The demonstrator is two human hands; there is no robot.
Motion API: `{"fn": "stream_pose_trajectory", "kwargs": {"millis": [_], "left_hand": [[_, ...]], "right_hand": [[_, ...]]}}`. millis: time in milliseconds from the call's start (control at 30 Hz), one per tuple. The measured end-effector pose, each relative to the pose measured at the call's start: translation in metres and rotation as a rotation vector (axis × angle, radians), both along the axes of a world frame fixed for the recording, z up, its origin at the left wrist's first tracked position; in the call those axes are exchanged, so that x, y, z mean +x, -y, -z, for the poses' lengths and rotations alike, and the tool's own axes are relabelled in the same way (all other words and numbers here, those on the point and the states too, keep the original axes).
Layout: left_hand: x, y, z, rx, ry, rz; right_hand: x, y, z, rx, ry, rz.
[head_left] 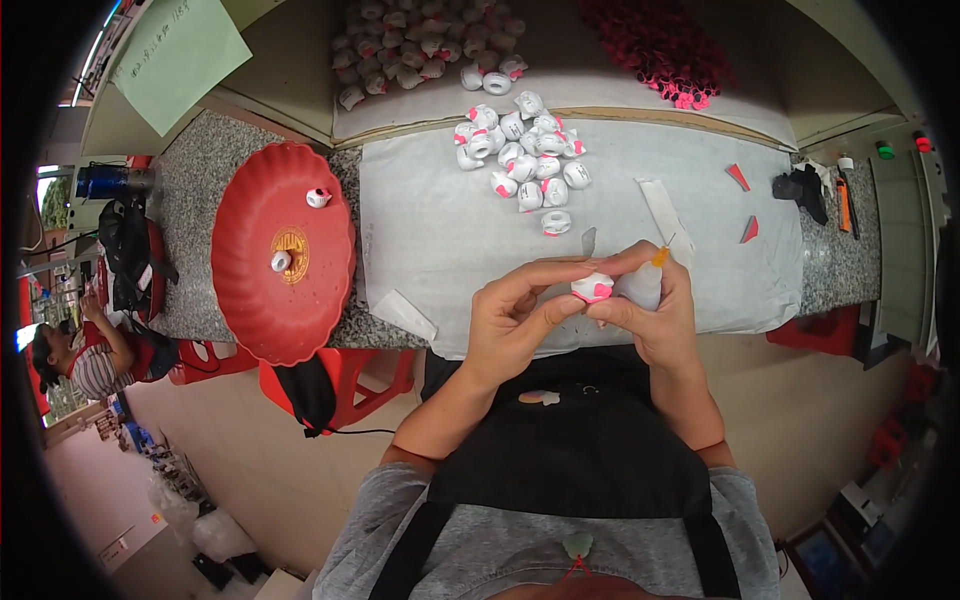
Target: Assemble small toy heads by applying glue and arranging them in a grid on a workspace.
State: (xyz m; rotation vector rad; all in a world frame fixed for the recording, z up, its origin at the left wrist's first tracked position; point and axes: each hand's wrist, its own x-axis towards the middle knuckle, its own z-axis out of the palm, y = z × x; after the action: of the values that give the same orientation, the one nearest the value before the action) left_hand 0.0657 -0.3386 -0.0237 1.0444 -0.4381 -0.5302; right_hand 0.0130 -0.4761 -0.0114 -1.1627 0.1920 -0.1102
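Observation:
My left hand (503,318) pinches a small white figurine head with a pink bow (592,288) between thumb and fingertips. In my right hand (668,325) is a translucent squeeze bottle (640,288) with an orange needle tip, tilted with the tip pointing up and away. The two hands meet over the front of the paper-covered table, and the right thumb comes close to the head. Beyond them lies a loose group of similar white heads (520,150), some showing pink bows and dark hollow openings. One single head (556,222) lies nearest my hands.
A red scalloped tray (240,220) on the left holds two small white pieces. More heads (420,40) and a heap of pink-and-black pieces (670,60) fill the shelf behind. Paper strips (665,215), red scraps (738,177) and an orange cutter (843,205) lie right. Another person (90,350) sits far left.

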Motion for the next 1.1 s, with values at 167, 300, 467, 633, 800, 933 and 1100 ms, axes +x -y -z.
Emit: {"fn": "stream_pose_trajectory", "kwargs": {"millis": [167,300,467,633,800,933,1100], "left_hand": [[-0.002,0.001,0.0,0.047,-0.003,-0.074],[-0.009,-0.001,-0.003,0.012,-0.023,-0.098],[-0.006,0.009,-0.003,-0.098,-0.106,0.077],[-0.008,0.001,0.001,-0.172,-0.031,0.049],[0.001,-0.01,-0.013,0.204,0.272,-0.173],[0.045,-0.069,-0.028,0.729,0.765,-0.752],[0.061,-0.091,-0.05,1.15,0.947,-0.816]], "right_hand": [[0.005,-0.001,-0.005,-0.028,-0.017,0.003],[0.004,-0.006,-0.003,-0.068,-0.022,0.009],[-0.006,0.004,0.0,0.022,-0.039,0.074],[-0.008,0.001,-0.002,0.05,0.011,-0.025],[0.003,-0.011,-0.003,0.041,-0.053,0.041],[0.004,0.002,-0.008,-0.101,-0.02,0.026],[-0.002,0.026,-0.005,-0.28,-0.014,0.029]]}}
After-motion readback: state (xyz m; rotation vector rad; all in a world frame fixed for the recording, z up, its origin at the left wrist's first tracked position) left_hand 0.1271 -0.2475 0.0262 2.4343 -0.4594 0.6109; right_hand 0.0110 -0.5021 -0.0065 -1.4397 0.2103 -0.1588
